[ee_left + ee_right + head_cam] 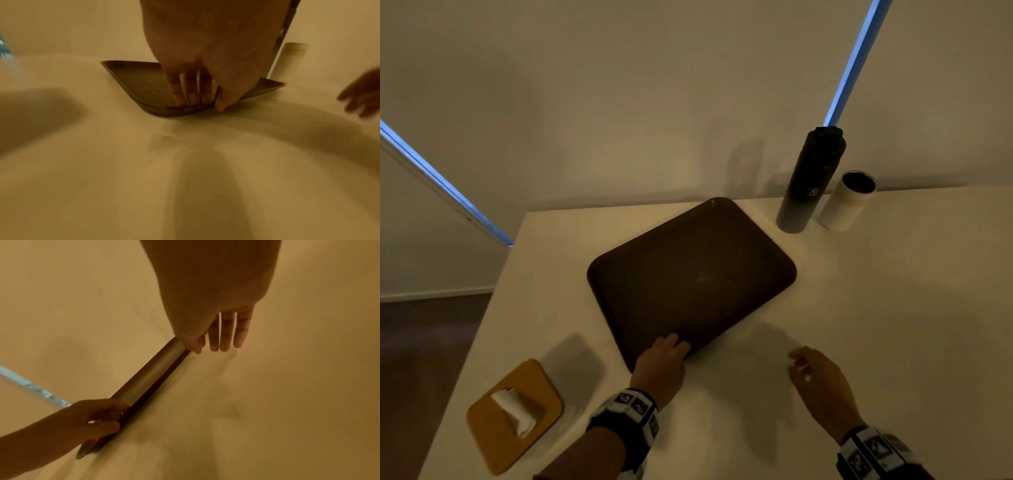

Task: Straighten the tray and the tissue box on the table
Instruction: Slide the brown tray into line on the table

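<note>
A dark brown tray (691, 274) lies skewed on the white table (893, 308), one corner pointing at the far wall. My left hand (671, 349) grips its near corner; in the left wrist view the fingers (191, 97) lie inside the tray (139, 81) and the thumb presses the outer rim. My right hand (811, 370) hovers just right of the tray's near edge, fingers relaxed and holding nothing. In the right wrist view its fingertips (224, 345) hang beside the tray rim (152, 378). A mustard tissue box (493, 442) with a white tissue sticking out sits turned at the table's near left.
A tall black bottle (808, 181) and a white tumbler (846, 202) stand at the back right, close to the tray's far corner. The table's left edge runs just beside the tissue box. A wall stands directly behind the table.
</note>
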